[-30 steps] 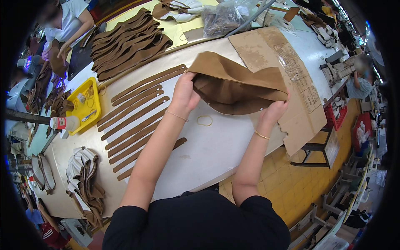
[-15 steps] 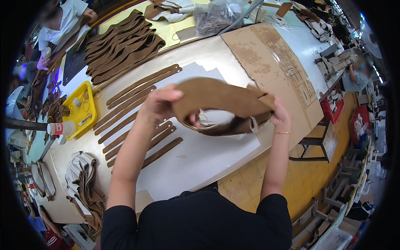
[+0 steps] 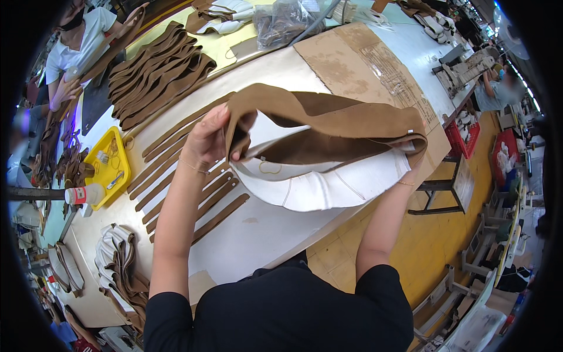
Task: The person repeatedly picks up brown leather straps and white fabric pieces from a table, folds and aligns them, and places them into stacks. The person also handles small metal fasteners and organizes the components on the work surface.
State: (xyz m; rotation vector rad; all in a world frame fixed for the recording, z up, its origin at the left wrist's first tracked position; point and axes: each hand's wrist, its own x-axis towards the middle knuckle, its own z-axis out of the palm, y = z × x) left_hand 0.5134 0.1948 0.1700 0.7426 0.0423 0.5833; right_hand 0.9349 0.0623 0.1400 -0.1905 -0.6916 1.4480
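Observation:
A wide brown leather-like band (image 3: 352, 120) with a white lining hangs in a loop above the table, its white inner side turned toward me in front. My left hand (image 3: 206, 139) is closed around the loop's left end, thumb outside and a fingertip showing inside. At the right end my right hand (image 3: 406, 154) grips the band, most of its fingers hidden by the material. Beneath and left of the band, several narrow brown strips (image 3: 220, 218) lie side by side on a white sheet (image 3: 258, 220). Some of their far ends are covered by the band.
A yellow tray (image 3: 121, 185) with small items and a white container (image 3: 85, 195) stand left. Wavy brown pieces (image 3: 158, 73) are piled beyond; folded brown-and-white pieces (image 3: 120, 258) lie near left. Flat cardboard (image 3: 340, 64) lies far right. A co-worker (image 3: 79, 44) handles brown material at far left.
My hands have moved apart, stretching the loop wider and showing more white lining. My right hand has shifted right and is now more hidden by the band.

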